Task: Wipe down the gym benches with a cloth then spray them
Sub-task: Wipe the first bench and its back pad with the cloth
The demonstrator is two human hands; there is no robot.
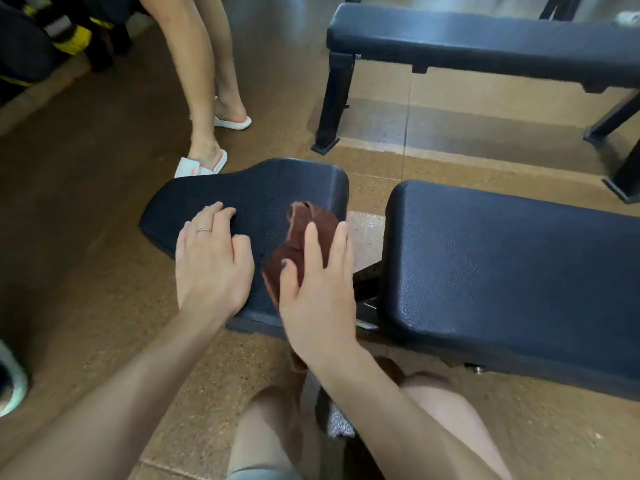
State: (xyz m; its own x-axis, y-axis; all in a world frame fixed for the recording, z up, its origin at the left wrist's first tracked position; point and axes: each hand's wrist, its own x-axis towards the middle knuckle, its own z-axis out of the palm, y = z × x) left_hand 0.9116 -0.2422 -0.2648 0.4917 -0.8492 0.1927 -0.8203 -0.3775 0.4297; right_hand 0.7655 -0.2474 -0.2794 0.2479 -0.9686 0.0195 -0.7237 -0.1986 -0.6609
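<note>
Right grip: the right hand [317, 299] lies flat on the brown cloth [301, 244], fingers straight and spread, pressing it down rather than curling round it
Left grip: the left hand [213, 261] rests on the seat pad [263, 188] beside the cloth, fingers loosely bent, holding nothing; it looks to be steadying the pad
Cloth place: bunched on the right part of the seat pad, close to the pad's right edge, partly under the right palm
Cloth handling: soft, light and limp, likely to fold or roll under the palm; a flat press over its middle should keep it spread, and it should slide easily on the smooth vinyl
Pad surface: dark grained padding, firm enough to press on, with rounded edges
Edges: a gap with metal frame parts separates the seat pad from the long back pad [512, 271] on the right; the cloth could drop into it
Open room: bare pad ahead and to the left of the cloth, up to the left hand
Around: a second bench [485, 43] stands well apart beyond, a person's legs in white slippers [199, 164] just past the seat pad
Stage: wiping under way; no spray bottle in view
</note>
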